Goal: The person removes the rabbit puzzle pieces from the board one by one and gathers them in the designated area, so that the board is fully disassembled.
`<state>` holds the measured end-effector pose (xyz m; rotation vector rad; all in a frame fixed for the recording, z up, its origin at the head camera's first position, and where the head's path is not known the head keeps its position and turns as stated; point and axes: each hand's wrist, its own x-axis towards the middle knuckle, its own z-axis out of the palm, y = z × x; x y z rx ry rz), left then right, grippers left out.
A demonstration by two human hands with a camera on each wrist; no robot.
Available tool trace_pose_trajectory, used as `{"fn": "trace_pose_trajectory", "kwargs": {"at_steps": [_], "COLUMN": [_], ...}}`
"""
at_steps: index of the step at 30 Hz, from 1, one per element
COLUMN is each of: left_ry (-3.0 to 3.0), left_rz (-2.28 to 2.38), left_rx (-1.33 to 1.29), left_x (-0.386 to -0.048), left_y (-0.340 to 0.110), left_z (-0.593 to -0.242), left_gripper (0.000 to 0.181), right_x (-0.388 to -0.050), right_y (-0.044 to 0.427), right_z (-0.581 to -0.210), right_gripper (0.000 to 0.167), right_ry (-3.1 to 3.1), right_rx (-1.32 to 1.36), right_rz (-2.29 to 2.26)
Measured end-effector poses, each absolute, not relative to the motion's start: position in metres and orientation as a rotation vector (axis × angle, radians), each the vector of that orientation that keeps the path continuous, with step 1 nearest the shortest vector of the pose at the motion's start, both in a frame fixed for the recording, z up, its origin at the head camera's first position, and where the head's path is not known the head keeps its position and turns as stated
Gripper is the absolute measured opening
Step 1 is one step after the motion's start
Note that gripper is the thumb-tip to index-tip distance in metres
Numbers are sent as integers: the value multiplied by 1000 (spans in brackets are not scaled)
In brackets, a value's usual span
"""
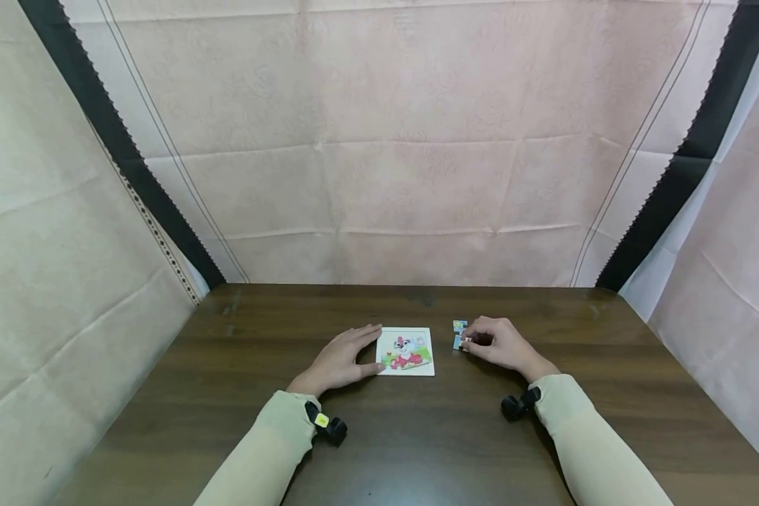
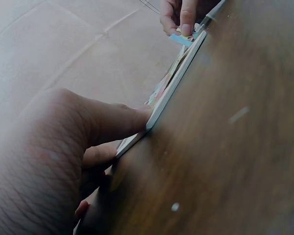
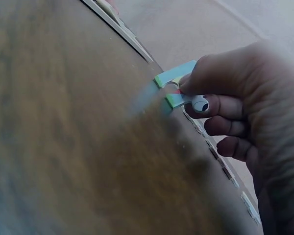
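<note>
Pale cloth walls (image 1: 417, 176) were met by the far edge of the worktop (image 1: 417, 436), midway along which, nearer in, a puzzle board (image 1: 411, 373) was set. Its left edge was touched by the left hand (image 1: 341, 358), fingers straight; beyond its right edge, a puzzle piece (image 3: 176, 71) was pinched by the right hand (image 1: 502, 342). Through a loose pinch, the piece (small and thin) might be dropped; by uneven pressing, the board might be skewed.
</note>
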<state>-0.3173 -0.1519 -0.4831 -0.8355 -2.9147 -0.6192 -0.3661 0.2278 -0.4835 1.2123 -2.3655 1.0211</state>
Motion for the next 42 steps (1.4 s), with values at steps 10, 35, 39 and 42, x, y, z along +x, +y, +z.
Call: {"fn": "trace_pose_trajectory", "kwargs": {"at_steps": [10, 35, 39, 42], "left_ry": [-2912, -2906, -2901, -2894], "left_rz": [-635, -618, -640, -649], "left_rx": [-845, -843, -849, -843], "left_x": [-316, -317, -316, -315], "left_y": [-152, -151, -151, -151], "left_z": [-482, -482, -482, -483], "left_gripper": [78, 78, 78, 78], "right_x": [-367, -366, -365, -364], "right_y": [227, 228, 227, 227], "right_z": [-485, -481, -479, -480], "right_gripper": [10, 17, 14, 15], "right_ry": [-2344, -2473, -2469, -2461], "right_rx": [1236, 1180, 1189, 1192], "right_rz": [967, 812, 810, 803]}}
